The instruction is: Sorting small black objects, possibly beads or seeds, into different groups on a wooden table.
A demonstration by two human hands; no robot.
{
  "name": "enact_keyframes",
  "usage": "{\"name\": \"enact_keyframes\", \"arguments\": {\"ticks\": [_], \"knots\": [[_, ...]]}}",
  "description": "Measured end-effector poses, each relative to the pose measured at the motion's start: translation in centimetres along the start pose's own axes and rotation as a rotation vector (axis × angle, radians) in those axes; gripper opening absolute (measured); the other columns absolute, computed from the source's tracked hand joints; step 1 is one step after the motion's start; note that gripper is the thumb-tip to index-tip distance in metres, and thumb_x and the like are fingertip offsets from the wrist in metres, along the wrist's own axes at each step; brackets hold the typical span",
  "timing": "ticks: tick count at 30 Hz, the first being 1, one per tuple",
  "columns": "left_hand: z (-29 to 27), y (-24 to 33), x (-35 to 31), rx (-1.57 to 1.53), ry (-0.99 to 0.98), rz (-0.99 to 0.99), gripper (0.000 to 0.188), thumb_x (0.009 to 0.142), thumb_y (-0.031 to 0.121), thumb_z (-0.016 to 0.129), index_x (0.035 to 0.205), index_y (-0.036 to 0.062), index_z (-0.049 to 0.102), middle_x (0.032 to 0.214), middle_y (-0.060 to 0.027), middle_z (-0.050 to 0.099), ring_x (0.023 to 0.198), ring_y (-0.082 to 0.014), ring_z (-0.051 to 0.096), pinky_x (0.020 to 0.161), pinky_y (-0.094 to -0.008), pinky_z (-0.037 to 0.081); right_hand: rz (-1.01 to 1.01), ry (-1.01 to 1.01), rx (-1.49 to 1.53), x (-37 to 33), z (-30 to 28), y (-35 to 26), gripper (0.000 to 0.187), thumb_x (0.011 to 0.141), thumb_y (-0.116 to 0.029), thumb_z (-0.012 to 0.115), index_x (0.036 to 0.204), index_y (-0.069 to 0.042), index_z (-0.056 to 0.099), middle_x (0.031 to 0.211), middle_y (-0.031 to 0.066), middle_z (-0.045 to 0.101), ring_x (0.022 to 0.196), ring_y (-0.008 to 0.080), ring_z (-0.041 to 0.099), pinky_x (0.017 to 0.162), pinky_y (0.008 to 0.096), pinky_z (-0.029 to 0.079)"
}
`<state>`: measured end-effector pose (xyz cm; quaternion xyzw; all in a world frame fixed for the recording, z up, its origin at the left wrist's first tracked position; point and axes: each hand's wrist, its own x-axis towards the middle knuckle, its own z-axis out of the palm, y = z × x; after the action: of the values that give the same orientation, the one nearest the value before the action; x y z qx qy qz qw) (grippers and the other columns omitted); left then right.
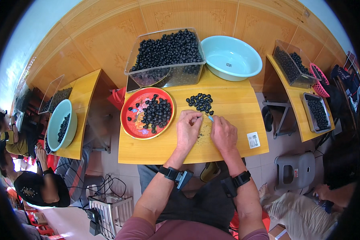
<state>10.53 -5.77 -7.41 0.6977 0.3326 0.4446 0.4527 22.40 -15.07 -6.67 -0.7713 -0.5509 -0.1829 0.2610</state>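
My left hand (189, 129) is closed, with a small dark round piece, a bead or a berry, pinched between thumb and fingertips. Close beside it, my right hand (223, 133) grips a small light-blue tool (210, 118) whose tip points toward that piece; its exact kind is hidden by the fingers. Just beyond both hands lies a loose pile of dark round pieces (200, 102) on the yellow table (244, 116). Fine brownish crumbs (204, 134) are scattered between my wrists. Left of my hands sits a red round tray (126, 125) with a gold rim, holding more dark pieces.
A clear plastic bin (168, 80) heaped with dark pieces stands at the back, beside a pale-blue basin (232, 76). A white printed label (253, 140) sticks to the table's right side. Other tables (88, 92) with basins flank mine, and people sit at the left and right.
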Motion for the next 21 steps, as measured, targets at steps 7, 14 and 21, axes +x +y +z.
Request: {"name": "enact_keyframes", "arguments": {"ticks": [7,14,21], "knots": [[0.10,-0.49,0.05,-0.119,-0.041,-0.114,0.020,0.092,0.001,0.075,0.111,-0.0048,0.069,0.104,-0.0080,0.069,0.083,-0.0093,0.066,0.074,-0.0241,0.056,-0.009,0.001,0.001,-0.03,-0.04,-0.06,0.002,0.089,-0.008,0.064,0.088,-0.006,0.063,0.076,0.0102,0.062,0.070,0.0280,0.069,0.058,0.0411,0.056],[0.27,-0.46,0.10,-0.069,-0.069,-0.088,0.028,0.089,-0.005,0.073,0.116,-0.0043,0.066,0.102,-0.0081,0.070,0.086,-0.0105,0.067,0.078,-0.0247,0.057,-0.098,0.037,0.057,-0.09,0.01,-0.02,0.005,0.088,-0.009,0.065,0.091,-0.006,0.063,0.076,0.0093,0.061,0.070,0.0266,0.068,0.060,0.0396,0.056],[0.26,-0.14,0.06,-0.006,-0.075,-0.081,0.032,0.086,-0.005,0.073,0.117,-0.0026,0.067,0.101,-0.0077,0.070,0.086,-0.0110,0.067,0.078,-0.0257,0.057,-0.126,0.013,0.089,-0.07,-0.20,-0.09,0.007,0.087,-0.009,0.065,0.094,-0.006,0.065,0.076,0.0088,0.061,0.071,0.0262,0.068,0.060,0.0396,0.055]]}}
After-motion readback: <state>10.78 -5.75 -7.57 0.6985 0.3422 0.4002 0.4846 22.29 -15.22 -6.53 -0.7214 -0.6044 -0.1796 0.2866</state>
